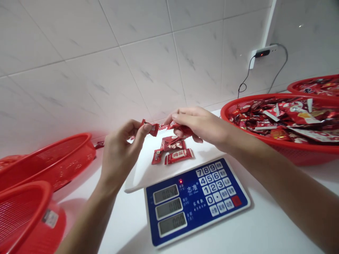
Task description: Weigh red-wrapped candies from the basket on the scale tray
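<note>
My left hand [120,150] pinches a small red wrapped candy [153,129] between thumb and fingers, above the white pan of a digital scale [196,203]. To its right, my right hand [197,123] is curled around red wrapped candies [182,129]; how many it holds is partly hidden by the fingers. Below both hands, several red packets lie on the pan, among them a long candy packet [179,156] and a smaller one [157,156]. The scale has a blue panel with number keys, three displays and a lit red light.
A red basket [225,109] heaped with red packets stands at the right, with another filled basket [293,84] behind it. Red baskets [79,141] also stand at the left. Behind is a tiled wall with a socket strip [253,60], a plugged-in adapter and hanging cords.
</note>
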`<state>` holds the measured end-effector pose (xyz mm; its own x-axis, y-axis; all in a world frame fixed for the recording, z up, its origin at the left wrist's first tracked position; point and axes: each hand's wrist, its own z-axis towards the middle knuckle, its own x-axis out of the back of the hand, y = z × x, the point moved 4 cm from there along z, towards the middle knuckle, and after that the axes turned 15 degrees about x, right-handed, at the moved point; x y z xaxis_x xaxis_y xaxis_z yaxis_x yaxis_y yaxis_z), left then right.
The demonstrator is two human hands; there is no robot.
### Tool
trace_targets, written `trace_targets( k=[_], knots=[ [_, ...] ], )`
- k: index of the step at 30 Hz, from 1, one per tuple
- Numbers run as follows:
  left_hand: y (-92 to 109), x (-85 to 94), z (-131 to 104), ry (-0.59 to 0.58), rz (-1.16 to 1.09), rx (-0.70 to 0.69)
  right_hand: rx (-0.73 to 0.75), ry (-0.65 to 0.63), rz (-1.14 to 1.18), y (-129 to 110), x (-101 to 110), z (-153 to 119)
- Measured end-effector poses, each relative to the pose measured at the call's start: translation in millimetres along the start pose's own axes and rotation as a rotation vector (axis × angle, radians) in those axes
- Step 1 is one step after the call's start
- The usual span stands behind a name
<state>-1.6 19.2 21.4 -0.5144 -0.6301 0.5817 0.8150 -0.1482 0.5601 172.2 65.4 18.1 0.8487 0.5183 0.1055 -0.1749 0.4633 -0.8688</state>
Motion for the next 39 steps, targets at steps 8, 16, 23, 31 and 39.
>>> trace_targets(
  k=[8, 16, 23, 31, 39],
  knots=[
    [-3.1, -19.6, 2.1, -0.280, 0.379, 0.010, 0.100, 0.083, 0.011, -1.3, 7.4, 0.3],
    [-10.4, -18.2, 6.0, -0.338, 0.381, -0.064, 0.166, 0.015, 0.027, -0.5, 11.0, 1.0],
    [6.1, 17.8, 7.5, -0.335, -0.080, 0.031, 0.095, 0.004, 0.066, -4.4, 3.5, -1.0],
    [25.2, 4.5, -14.2, -0.512, -0.256, -0.017, 0.147, -0.168, 0.129, -9.1, -17.4, -9.3],
    [14.6, 1.0, -7.1, -0.419, -0.265, -0.036, 0.040, -0.175, -0.022, 5.2, -11.2, -7.4]
  ],
)
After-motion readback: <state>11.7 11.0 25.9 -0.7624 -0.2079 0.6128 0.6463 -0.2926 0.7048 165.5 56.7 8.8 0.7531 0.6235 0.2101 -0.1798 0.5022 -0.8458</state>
